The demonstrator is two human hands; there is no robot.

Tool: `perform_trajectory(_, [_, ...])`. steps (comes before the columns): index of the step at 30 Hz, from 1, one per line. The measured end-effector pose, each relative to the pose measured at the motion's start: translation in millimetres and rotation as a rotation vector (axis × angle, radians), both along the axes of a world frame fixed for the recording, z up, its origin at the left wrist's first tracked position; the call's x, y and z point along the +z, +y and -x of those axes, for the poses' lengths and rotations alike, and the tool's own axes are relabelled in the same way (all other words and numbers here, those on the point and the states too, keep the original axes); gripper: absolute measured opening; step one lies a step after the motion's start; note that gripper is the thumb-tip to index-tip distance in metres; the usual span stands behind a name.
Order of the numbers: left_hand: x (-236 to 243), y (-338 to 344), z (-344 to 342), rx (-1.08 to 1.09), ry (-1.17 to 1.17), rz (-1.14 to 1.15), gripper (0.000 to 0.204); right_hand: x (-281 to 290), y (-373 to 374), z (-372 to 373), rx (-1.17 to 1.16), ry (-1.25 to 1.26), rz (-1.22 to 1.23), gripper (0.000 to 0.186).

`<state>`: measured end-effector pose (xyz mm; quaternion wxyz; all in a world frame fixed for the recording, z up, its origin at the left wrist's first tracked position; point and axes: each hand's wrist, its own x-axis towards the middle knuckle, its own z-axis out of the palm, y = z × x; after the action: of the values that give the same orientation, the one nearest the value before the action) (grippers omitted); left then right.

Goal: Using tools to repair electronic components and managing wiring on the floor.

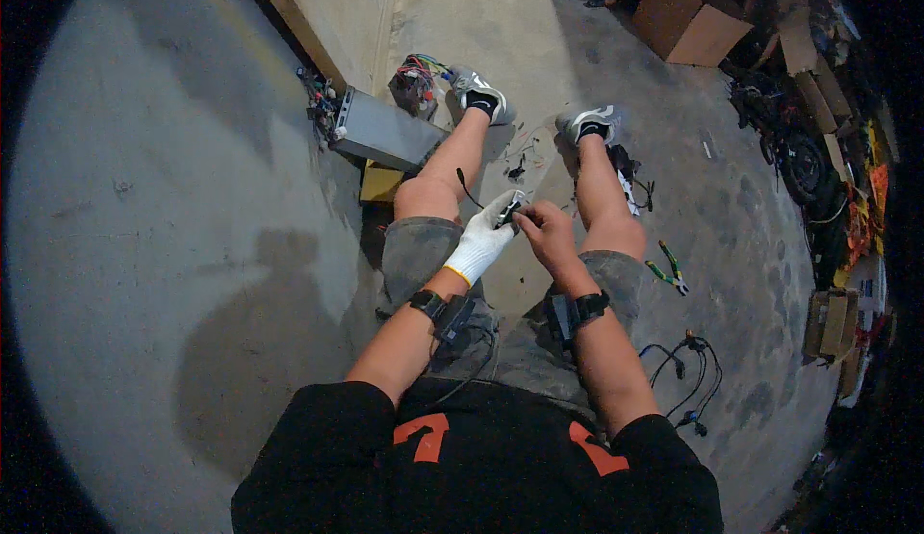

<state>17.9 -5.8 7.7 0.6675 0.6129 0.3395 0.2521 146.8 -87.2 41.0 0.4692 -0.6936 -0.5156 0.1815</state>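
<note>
Grip of the left hand (488, 234), in a white knit glove (472, 257), pinches a small black piece (510, 210) between the knees (428, 197); the bare right hand (549, 234) pinches its right side. Green-handled pliers (679, 277) lie on the grey concrete floor (751, 274), beyond a tangled black cable (694, 343).

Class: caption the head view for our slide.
Gloved left hand holds a small black part, bare right hand at it; pliers on the floor.

black piece (509, 212) plastic-looking; glove (482, 239) matt knit cloth; box (387, 132) smooth metal; carton (685, 19) matt cardboard
</note>
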Motion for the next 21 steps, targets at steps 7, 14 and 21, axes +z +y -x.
perform_trajectory(7, [0.2, -0.4, 1.1, -0.038, 0.0, 0.026, 0.054, -2.6, 1.3, 2.4, -0.034, -0.018, -0.026, 0.014])
perform_trajectory(14, [-7.8, 0.1, 3.1, -0.08, 0.064, -0.121, 0.054, -38.4, 7.0, -8.4, -0.038, 0.224, 0.113, 0.019])
perform_trajectory(21, [23.9, -7.0, 9.7, -0.175, 0.281, -0.236, 0.054, -38.6, 4.3, -15.3, -0.011, 0.451, 0.135, 0.016])
